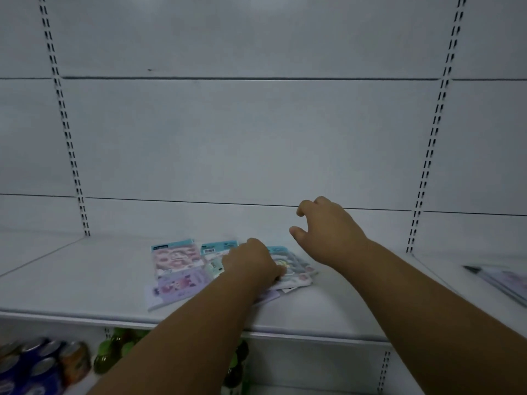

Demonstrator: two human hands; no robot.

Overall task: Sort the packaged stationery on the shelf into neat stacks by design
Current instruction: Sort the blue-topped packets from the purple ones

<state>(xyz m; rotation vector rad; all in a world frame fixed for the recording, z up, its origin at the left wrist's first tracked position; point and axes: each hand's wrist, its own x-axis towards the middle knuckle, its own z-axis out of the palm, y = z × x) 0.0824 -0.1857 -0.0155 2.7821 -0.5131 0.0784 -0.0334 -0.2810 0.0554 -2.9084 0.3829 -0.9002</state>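
Pressing down on the fanned packets (pixel 291 269) at frame centre, the left hand (pixel 251 260) lies flat with fingers curled over their near edge; a firm grasp can't be confirmed. Right hand (pixel 325 226) hovers just above and right, half-open, empty. Pink packet (pixel 175 256) and purple packet (pixel 182 283) sit left on the shelf (pixel 85 280). Left hand is nearer.

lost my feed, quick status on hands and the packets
Left hand flat on the fanned pile. Right hand open, raised above the shelf, empty. Pink packet and purple packet lie left, unstacked. Nothing in the way.
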